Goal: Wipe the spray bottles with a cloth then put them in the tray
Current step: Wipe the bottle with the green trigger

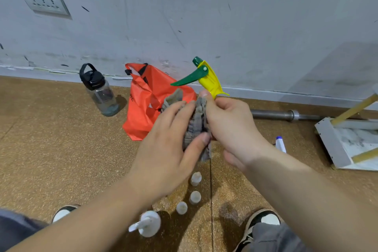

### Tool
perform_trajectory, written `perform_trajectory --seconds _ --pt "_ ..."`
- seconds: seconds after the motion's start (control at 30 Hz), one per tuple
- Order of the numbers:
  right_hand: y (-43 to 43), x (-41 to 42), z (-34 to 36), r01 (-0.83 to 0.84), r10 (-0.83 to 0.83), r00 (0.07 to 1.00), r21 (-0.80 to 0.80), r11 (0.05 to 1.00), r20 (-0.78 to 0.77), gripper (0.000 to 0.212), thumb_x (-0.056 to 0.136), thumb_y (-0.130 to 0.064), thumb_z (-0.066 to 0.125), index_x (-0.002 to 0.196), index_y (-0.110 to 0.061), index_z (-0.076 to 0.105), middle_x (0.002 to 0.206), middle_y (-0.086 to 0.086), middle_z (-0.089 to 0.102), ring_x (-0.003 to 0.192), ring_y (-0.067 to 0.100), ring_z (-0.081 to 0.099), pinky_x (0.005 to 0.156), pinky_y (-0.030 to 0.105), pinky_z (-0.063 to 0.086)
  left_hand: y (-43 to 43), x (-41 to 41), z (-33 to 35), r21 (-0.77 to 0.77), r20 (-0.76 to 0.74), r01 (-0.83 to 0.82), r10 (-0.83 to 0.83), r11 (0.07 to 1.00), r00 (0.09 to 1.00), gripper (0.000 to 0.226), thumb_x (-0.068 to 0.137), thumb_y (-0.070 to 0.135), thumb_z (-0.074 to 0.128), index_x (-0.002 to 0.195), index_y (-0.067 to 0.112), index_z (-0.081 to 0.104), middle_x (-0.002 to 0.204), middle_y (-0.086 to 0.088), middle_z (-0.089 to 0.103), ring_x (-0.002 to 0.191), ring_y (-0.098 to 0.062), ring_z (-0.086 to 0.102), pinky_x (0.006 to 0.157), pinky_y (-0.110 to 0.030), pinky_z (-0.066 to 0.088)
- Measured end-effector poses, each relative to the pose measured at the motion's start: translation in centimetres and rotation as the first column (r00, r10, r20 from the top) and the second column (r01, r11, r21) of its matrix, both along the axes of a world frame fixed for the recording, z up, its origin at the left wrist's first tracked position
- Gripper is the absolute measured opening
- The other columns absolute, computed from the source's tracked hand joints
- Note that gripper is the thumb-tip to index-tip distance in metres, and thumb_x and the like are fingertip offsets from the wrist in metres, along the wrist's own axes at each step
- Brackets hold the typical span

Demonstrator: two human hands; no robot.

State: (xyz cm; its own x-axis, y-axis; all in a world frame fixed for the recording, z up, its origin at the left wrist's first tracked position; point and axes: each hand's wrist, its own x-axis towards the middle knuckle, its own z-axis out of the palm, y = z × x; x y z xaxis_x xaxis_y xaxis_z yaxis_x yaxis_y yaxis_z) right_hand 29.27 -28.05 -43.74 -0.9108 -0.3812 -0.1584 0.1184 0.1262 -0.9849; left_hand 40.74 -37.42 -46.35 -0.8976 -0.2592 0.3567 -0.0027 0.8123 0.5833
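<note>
if the right-hand grip is loosened: the plastic spray bottle with yellow head and green trigger [208, 80] could be dropped onto the row of small white capped bottles [195, 197] standing on the brown speckled floor [51, 139] directly below, and these could be knocked over.
trigger risk: the green lever is left bare above the cloth; liquid could be sprayed if it is squeezed by accident during wiping.
coverage risk: the bottle's body is hidden by folds, so unwiped patches could be missed.
left hand [167, 145]: fingers are laid nearly straight and together over the grey ribbed cloth [196, 127], with the thumb pressed in from below, so the cloth is pinched round the bottle.
right hand [229, 127]: fingers are curled and clamped on the bottle just under the yellow head, thumb tip raised against it.
bottle position: held tilted in the air between both hands, over the floor's middle.
tray: judged to be the white shallow tray [329, 141] at the floor's right edge, well apart from the bottle.
</note>
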Motion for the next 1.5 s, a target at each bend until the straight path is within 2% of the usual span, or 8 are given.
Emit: perform_trajectory --seconds 0.27,0.53,0.7,0.8,0.93,1.1,1.3,1.5 --pt "0.8 -2.5 1.0 0.104 -0.097 0.987 -0.049 0.993 0.127 0.050 0.096 -0.044 0.069 0.094 0.005 0.065 0.084 0.018 0.061 0.073 0.024 0.061 0.074 0.051 0.060 -0.9 -0.7 -1.1 0.802 0.395 -0.409 0.126 0.436 0.910 0.053 0.101 0.073 0.031 0.105 0.037 0.070 0.094 0.023 0.076 0.095 -0.003 0.068 0.088 -0.030 0.050" --pt "0.6 -0.1 -0.6 0.033 -0.031 0.986 -0.011 0.999 0.165 0.053 0.098 -0.045 0.066 0.088 0.008 0.064 0.075 0.016 0.057 0.067 0.023 0.055 0.063 0.036 0.048 1.2 -0.1 -0.8 -0.045 0.107 -0.099 0.103 0.994 0.989 0.072 0.097 0.060 0.043 0.159 0.023 0.035 0.148 0.000 0.048 0.135 -0.021 0.049 0.108 -0.042 0.047" --pt "0.0 -0.1 0.1 0.046 -0.042 0.995 -0.037 0.998 0.094 0.057 0.096 -0.046 0.068 0.083 0.008 0.059 0.071 0.017 0.054 0.064 0.023 0.052 0.064 0.037 0.048 -1.1 -0.4 -0.4 0.237 0.045 -0.022 0.012 0.971 0.999 0.052 0.103 0.059 0.043 0.152 0.040 0.045 0.140 0.019 0.058 0.129 0.005 0.052 0.110 -0.024 0.043" --pt "0.2 -1.2 0.8 0.093 -0.083 0.988 -0.067 0.993 0.133 0.037 0.096 -0.046 0.069 0.084 -0.011 0.066 0.076 0.015 0.057 0.066 0.023 0.056 0.068 0.042 0.050 -1.5 -0.5 -1.2 0.742 0.199 -0.256 0.161 0.620 0.967 0.037 0.104 0.065 0.037 0.108 0.045 0.068 0.085 0.011 0.077 0.078 -0.008 0.070 0.088 -0.048 0.059" --pt "0.7 -2.1 0.9 0.158 -0.147 0.974 -0.052 0.986 0.171 0.024 0.100 -0.039 0.066 0.097 -0.016 0.064 0.082 0.013 0.058 0.071 0.023 0.057 0.069 0.043 0.051 -0.3 -0.2 -1.4 0.878 0.430 -0.442 0.102 0.183 0.897 0.056 0.102 0.068 0.039 0.112 0.023 0.069 0.097 -0.017 0.079 0.080 -0.032 0.074 0.077 -0.042 0.058" --pt "0.4 -1.0 -0.5 0.066 -0.067 0.981 0.013 0.998 0.183 0.050 0.098 -0.046 0.066 0.094 0.004 0.062 0.089 0.027 0.067 0.073 0.024 0.060 0.072 0.052 0.061 1.0 0.3 -0.5 0.127 0.166 -0.171 0.149 0.977 0.975 0.046 0.104 0.059 0.040 0.140 0.031 0.050 0.125 0.015 0.060 0.121 -0.011 0.056 0.091 -0.030 0.047" --pt "0.1 0.7 -0.7 -0.041 0.039 0.994 0.016 0.999 0.098 0.068 0.087 -0.058 0.066 0.094 0.009 0.062 0.084 0.035 0.061 0.073 0.023 0.056 0.066 0.054 0.055 -0.3 -0.2 -0.4 0.216 0.099 -0.090 0.070 0.972 0.993 0.053 0.102 0.062 0.031 0.146 0.039 0.049 0.130 0.014 0.058 0.123 -0.007 0.057 0.098 -0.037 0.051" --pt "0.1 -1.1 0.2 0.077 -0.070 0.993 -0.060 0.995 0.099 0.077 0.078 -0.062 0.073 0.092 0.011 0.055 0.081 0.011 0.054 0.075 0.023 0.052 0.074 0.044 0.047 -1.4 -0.3 -2.0 0.830 0.342 -0.347 0.092 0.438 0.935 0.053 0.100 0.072 0.038 0.129 0.039 0.067 0.122 0.011 0.075 0.114 -0.012 0.070 0.100 -0.040 0.056"
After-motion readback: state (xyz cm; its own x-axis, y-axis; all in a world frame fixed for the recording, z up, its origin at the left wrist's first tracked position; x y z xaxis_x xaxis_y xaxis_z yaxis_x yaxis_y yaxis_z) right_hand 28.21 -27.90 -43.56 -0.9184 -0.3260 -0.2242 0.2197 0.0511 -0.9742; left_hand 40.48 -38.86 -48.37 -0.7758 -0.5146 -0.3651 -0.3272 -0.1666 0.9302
